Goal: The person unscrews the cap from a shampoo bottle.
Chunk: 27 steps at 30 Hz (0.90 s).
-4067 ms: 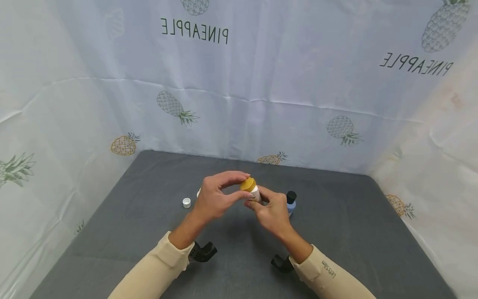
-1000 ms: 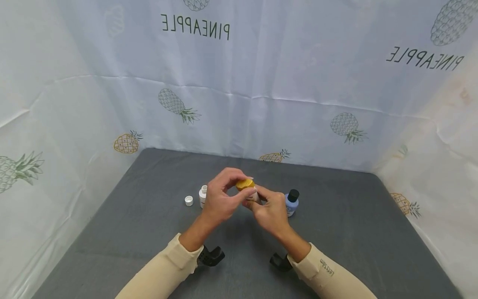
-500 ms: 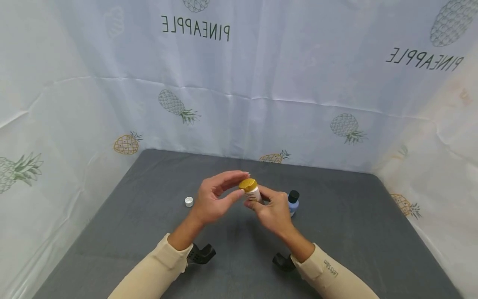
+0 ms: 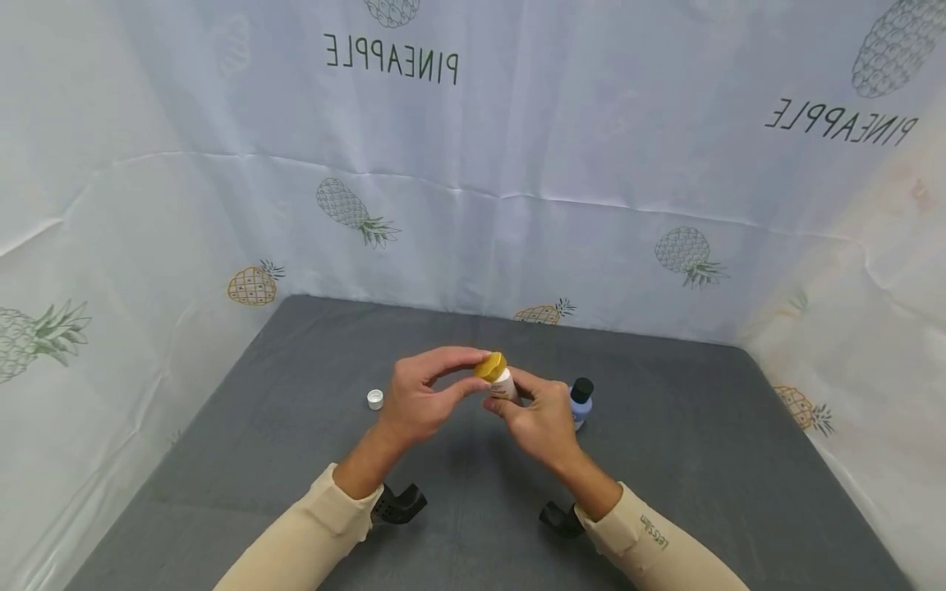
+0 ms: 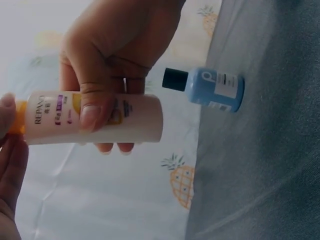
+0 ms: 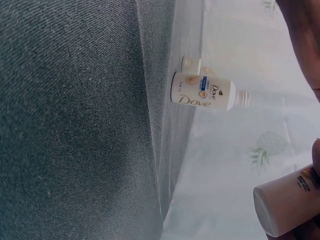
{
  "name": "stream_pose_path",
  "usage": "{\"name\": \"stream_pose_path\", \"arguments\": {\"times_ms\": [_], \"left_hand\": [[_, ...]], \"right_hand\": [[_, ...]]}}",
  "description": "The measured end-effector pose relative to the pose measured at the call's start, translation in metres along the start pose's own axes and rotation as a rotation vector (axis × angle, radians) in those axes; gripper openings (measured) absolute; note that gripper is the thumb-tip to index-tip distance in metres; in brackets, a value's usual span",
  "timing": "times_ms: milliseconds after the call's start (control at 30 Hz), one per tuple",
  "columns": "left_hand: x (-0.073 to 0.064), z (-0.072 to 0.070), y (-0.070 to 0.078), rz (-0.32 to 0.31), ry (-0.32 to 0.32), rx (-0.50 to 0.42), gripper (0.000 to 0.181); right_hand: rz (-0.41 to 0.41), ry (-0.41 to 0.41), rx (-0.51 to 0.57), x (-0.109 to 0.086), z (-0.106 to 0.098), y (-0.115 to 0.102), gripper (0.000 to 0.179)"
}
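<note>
A small white lotion-type bottle point(image 4: 504, 389) is held in the air over the table, tilted with its yellow cap point(image 4: 491, 366) up toward the left. My right hand point(image 4: 543, 420) grips the bottle's body, thumb across the printed label in the left wrist view. With thumb and fingertips, my left hand point(image 4: 420, 402) pinches the yellow cap from the side. That cap sits on the bottle, partly covered by the fingers. An uncapped white Dove bottle point(image 6: 206, 93) stands on the table; in the head view the left hand hides it.
A loose white cap point(image 4: 375, 400) lies on the grey table point(image 4: 650, 492) left of the hands. Behind the right hand stands a blue bottle point(image 4: 580, 404) with a black cap. A pineapple-print curtain point(image 4: 517, 148) encloses the table's back and sides.
One second ago the left hand was turned farther over the cap; it swung back left, its fingers loosened half a second ago, and now they pinch the cap again. The right hand stays nearly still.
</note>
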<state>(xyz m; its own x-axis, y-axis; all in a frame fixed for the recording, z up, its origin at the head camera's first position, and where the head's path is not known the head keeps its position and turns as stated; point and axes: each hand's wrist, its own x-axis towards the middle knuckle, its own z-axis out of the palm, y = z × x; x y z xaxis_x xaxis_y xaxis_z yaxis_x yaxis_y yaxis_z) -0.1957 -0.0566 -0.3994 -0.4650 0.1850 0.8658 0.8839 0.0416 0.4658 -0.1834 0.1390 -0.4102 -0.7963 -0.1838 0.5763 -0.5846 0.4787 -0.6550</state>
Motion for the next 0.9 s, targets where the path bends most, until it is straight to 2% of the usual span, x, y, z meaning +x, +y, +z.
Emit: {"name": "stream_pose_path", "arguments": {"times_ms": [200,367,500,600,733,800,900], "left_hand": [[-0.0015,0.0028,-0.0012,0.054,0.052,0.022,0.043],[-0.0021,0.0013,-0.0016,0.036,0.039,-0.011,0.048],[-0.0024,-0.0010,-0.0005,0.001,-0.007,-0.062,0.054],[-0.0023,-0.0037,0.0002,-0.033,-0.072,-0.087,0.059],[0.0003,-0.0065,-0.0005,-0.054,-0.161,-0.097,0.057],[0.0017,-0.0064,-0.0016,-0.052,-0.177,-0.106,0.053],[0.0033,-0.0052,-0.0019,-0.054,-0.166,-0.124,0.050]], "right_hand": [[-0.015,0.004,0.005,0.0000,0.0001,0.0002,0.038],[-0.011,-0.004,0.009,-0.0001,-0.0002,0.0004,0.038],[-0.003,-0.009,0.005,-0.0011,-0.0005,0.0011,0.037],[-0.008,-0.012,0.009,-0.0011,-0.0009,0.0017,0.038],[-0.021,-0.016,0.019,-0.0003,-0.0016,0.0022,0.037],[-0.028,-0.017,0.020,0.0002,-0.0018,0.0024,0.037],[-0.042,-0.017,0.018,0.0007,-0.0021,0.0032,0.036]]}}
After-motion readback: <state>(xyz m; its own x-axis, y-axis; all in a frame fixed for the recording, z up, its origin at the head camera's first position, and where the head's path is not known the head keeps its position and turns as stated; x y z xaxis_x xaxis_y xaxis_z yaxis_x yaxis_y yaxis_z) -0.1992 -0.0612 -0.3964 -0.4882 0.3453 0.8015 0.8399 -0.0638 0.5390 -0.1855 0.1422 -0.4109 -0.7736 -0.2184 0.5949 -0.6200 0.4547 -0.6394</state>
